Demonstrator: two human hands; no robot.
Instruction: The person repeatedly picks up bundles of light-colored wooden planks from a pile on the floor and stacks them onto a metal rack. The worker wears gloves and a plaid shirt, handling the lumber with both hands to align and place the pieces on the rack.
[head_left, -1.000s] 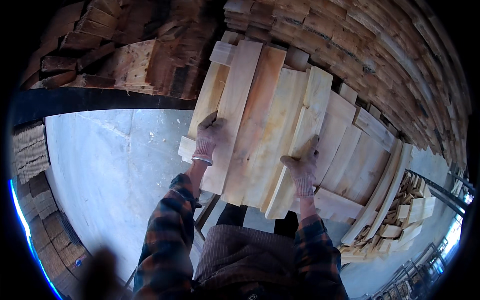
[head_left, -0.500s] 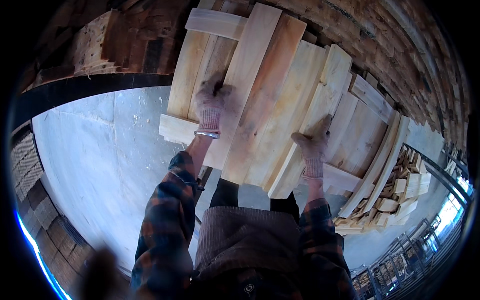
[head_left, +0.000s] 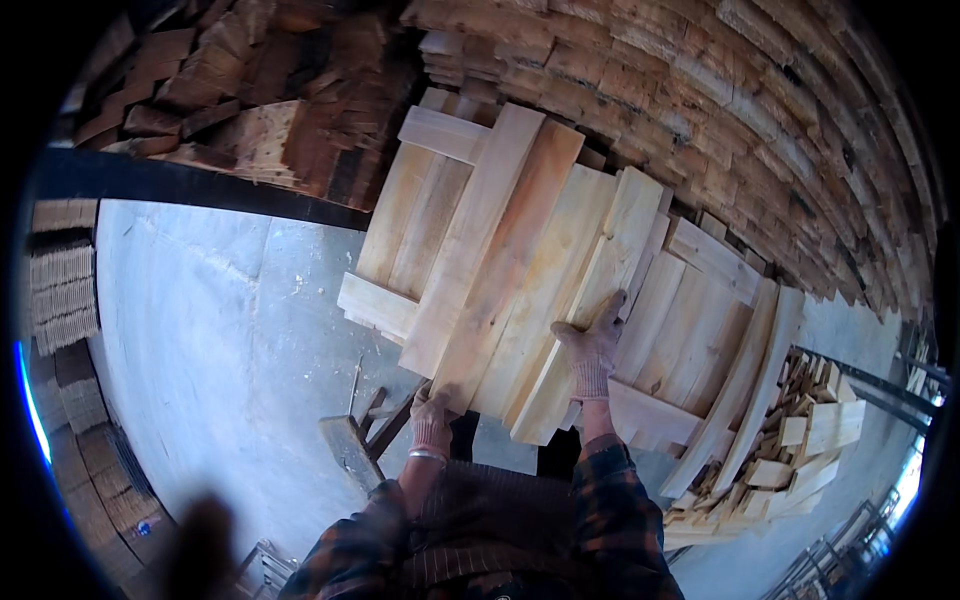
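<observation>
Pale boards lie side by side in front of me, across cross-strips. My left hand, in a knitted work glove with a metal band at the wrist, is closed at the near end of a reddish board; its fingertips are partly hidden. My right hand, also gloved, lies on a narrow raised board with thumb and fingers spread. Left of the reddish board is a pinkish board, and right of it a yellowish one. A short cross-strip sticks out at the left.
Stacked rough planks rise behind the boards. Dark wood offcuts fill the far left. A heap of short blocks lies on the right, beside two long curved-looking strips. A wooden stand is near my left arm, on grey concrete floor.
My left hand has moved from the boards' upper left down to the near end of the reddish board. My right hand stays on the narrow board. The whole view has shifted.
</observation>
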